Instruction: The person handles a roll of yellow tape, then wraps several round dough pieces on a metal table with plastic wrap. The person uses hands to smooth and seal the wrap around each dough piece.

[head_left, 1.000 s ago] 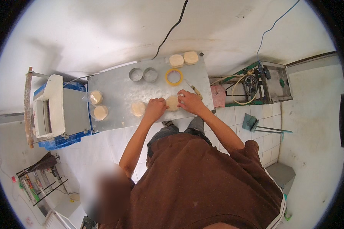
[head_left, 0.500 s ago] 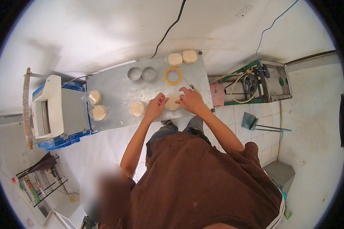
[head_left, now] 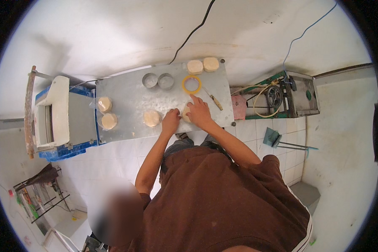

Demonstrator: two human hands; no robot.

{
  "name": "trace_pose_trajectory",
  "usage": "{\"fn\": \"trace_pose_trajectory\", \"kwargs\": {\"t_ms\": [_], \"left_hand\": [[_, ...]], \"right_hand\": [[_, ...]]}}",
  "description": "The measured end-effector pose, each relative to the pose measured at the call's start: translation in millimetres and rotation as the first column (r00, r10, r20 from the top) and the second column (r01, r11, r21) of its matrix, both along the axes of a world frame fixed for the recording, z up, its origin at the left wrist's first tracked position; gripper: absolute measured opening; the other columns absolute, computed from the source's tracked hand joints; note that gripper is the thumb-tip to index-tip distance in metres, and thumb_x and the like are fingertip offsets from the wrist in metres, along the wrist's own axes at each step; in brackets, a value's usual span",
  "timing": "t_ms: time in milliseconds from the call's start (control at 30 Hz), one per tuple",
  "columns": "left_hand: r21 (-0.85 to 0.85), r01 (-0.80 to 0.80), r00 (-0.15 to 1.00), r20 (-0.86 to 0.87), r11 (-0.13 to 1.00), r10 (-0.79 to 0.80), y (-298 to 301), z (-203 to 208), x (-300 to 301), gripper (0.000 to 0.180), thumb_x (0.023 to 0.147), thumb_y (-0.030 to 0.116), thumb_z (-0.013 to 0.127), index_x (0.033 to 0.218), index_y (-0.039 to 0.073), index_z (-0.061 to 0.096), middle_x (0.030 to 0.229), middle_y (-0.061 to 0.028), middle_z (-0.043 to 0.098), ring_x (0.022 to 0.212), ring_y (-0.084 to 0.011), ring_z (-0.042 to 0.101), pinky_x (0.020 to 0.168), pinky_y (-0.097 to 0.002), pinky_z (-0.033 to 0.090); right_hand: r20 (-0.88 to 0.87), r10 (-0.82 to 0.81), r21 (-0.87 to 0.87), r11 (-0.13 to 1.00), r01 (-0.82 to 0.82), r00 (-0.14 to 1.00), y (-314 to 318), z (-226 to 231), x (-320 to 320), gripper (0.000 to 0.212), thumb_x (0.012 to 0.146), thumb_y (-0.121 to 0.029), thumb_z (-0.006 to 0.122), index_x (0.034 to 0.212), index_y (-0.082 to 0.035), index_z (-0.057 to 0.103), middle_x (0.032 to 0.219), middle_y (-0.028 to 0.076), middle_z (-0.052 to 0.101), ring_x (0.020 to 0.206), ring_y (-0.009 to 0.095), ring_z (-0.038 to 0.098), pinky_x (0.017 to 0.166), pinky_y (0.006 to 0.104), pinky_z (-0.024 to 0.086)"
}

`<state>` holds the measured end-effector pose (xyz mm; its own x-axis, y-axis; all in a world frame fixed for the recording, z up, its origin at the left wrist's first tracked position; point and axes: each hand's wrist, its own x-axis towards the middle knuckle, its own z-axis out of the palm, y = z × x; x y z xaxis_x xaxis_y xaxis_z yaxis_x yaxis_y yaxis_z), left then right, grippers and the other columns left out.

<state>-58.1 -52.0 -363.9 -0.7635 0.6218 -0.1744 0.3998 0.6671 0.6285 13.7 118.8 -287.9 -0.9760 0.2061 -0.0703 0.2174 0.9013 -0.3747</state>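
A pale round stack of what looks like thin dough wrappers [head_left: 185, 114] lies near the front edge of the metal table, largely covered by my hands. Over its right side spreads my right hand [head_left: 199, 113], fingers apart and one finger stretched forward. My left hand [head_left: 171, 122] is curled at the stack's left edge, fingertips bent in; what they pinch, if anything, is hidden. Just left of that hand sits a similar round stack [head_left: 152, 118] in clear plastic. Beyond my right hand are a roll of yellow tape [head_left: 191, 85] and a knife with a light handle [head_left: 216, 103].
Two metal rings [head_left: 150, 80] stand mid-table. Pale stacks [head_left: 211, 64] sit at the back right corner, with plastic-wrapped ones [head_left: 109, 121] at the left end. A white machine [head_left: 56, 117] adjoins the left; a green-framed machine with a wheel [head_left: 274, 96] adjoins the right.
My right hand has shifted left and inward over the stack, uncovering the knife. My left hand has curled lower against the stack's edge. The whole view has shifted slightly.
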Motion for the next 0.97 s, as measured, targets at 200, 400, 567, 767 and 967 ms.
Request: {"fn": "trace_pose_trajectory", "kwargs": {"t_ms": [200,400,567,767,967], "left_hand": [[0.009,-0.029,0.999,-0.042,1.0,0.029,6,-3,6,0.014,0.094,0.015,0.065,0.104,0.005,0.062,0.105,-0.0166,0.067,0.102,-0.039,0.067,0.084,-0.0522,0.055],[0.07,0.025,0.996,-0.088,0.997,-0.019,3,-5,8,0.013,0.097,0.016,0.062,0.103,0.005,0.06,0.104,-0.0173,0.066,0.099,-0.0398,0.068,0.078,-0.0519,0.055],[0.042,0.063,0.996,-0.073,0.997,-0.059,-1,0,5,0.015,0.097,0.016,0.062,0.105,0.004,0.058,0.104,-0.0171,0.066,0.094,-0.0404,0.069,0.076,-0.0514,0.055],[-0.069,0.046,0.989,-0.134,0.997,-0.055,8,-8,7,0.016,0.096,0.016,0.063,0.104,0.003,0.056,0.103,-0.0186,0.067,0.088,-0.0424,0.071,0.073,-0.0536,0.056],[-0.08,0.033,0.999,-0.008,0.996,-0.033,7,-6,14,0.037,0.094,0.026,0.069,0.121,0.007,0.051,0.121,-0.0231,0.065,0.1,-0.0439,0.07,0.085,-0.0575,0.056]], "right_hand": [[-0.008,-0.017,-0.037,0.999,0.017,1.0,-12,-6,5,0.034,0.086,-0.028,0.079,0.11,-0.005,0.073,0.156,0.017,0.046,0.144,0.037,0.043,0.111,0.0583,0.038],[-0.205,0.04,-0.005,0.999,-0.042,0.978,-30,17,23,0.043,0.088,-0.043,0.076,0.103,-0.003,0.076,0.157,0.017,0.043,0.153,0.042,0.026,0.116,0.0711,0.021],[-0.099,0.062,0.052,0.997,-0.057,0.993,-28,13,23,0.033,0.082,-0.035,0.081,0.1,-0.007,0.077,0.158,0.016,0.043,0.154,0.041,0.024,0.119,0.0672,0.02],[-0.195,0.076,0.113,0.992,-0.054,0.978,-21,-1,20,0.017,0.084,-0.023,0.075,0.09,-0.008,0.076,0.155,0.013,0.046,0.153,0.036,0.027,0.119,0.0602,0.024],[-0.182,0.015,0.1,0.995,0.003,0.983,-12,-1,30,0.016,0.083,-0.022,0.075,0.091,-0.008,0.077,0.156,0.012,0.046,0.153,0.037,0.027,0.119,0.0603,0.024]]}}
